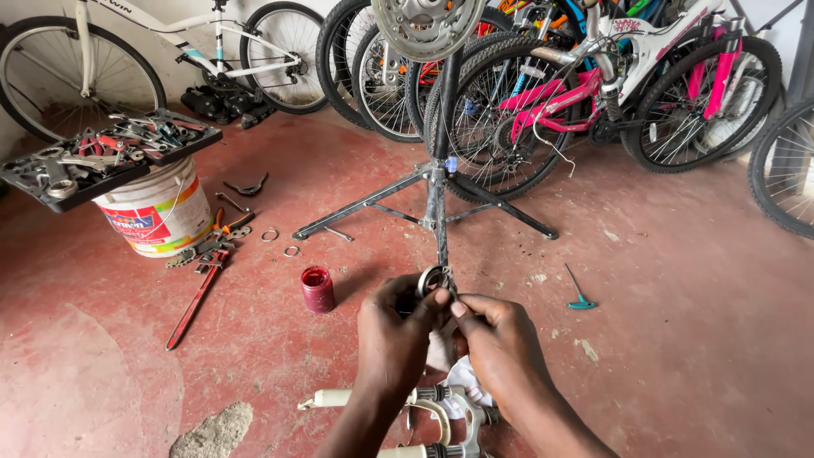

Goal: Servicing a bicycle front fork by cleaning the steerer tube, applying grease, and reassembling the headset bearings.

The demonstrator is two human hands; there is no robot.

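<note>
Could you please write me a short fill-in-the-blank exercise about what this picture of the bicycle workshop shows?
1. The left hand and right hand together hold a small metal ____.
2. The tool tray rests on top of a white ____.
3. The small open tin on the floor is ____ in colour.
4. The T-handle key lies on the floor to the ____ of the hands.

Missing words: ring; bucket; red; right
</note>
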